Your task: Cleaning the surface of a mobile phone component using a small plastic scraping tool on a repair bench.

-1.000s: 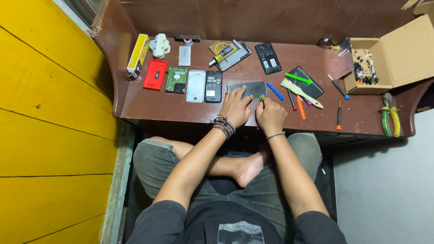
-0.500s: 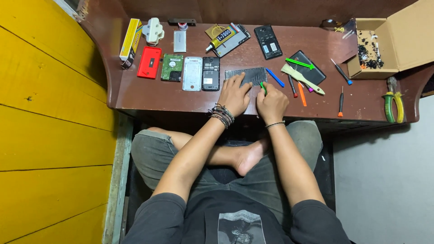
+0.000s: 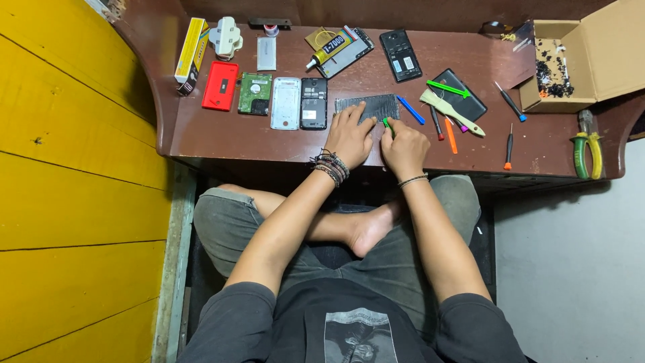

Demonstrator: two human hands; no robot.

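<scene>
— On the brown desk (image 3: 269, 144), near its front edge, what lies under the hands?

— A dark flat device (image 3: 368, 106), long side running left to right. The left hand (image 3: 351, 138) lies flat on its lower left part, fingers spread, pressing it down rather than closing round it.

— And the right hand (image 3: 405, 148)?

— Just beside the left, at the device's lower right corner. It is pinched shut around a small green tool (image 3: 388, 125), whose tip touches the device's lower edge between the two hands.

— So where does the device sit relative to that grip?

— Just beyond the fingertips, away from the person; the upper half shows uncovered.

— What is around it?

— To the left, a black phone (image 3: 314, 103), a white phone (image 3: 285, 103), a green circuit board (image 3: 255, 94) and a red case (image 3: 220, 86) in a row. To the right, a blue tool (image 3: 410, 110), an orange tool (image 3: 450, 136) and a pale brush (image 3: 451, 112) resting across a dark tablet (image 3: 463, 101). Farther right, a cardboard box (image 3: 591, 60) with small black parts, and green-handled pliers (image 3: 587, 149) at the desk's end.
</scene>
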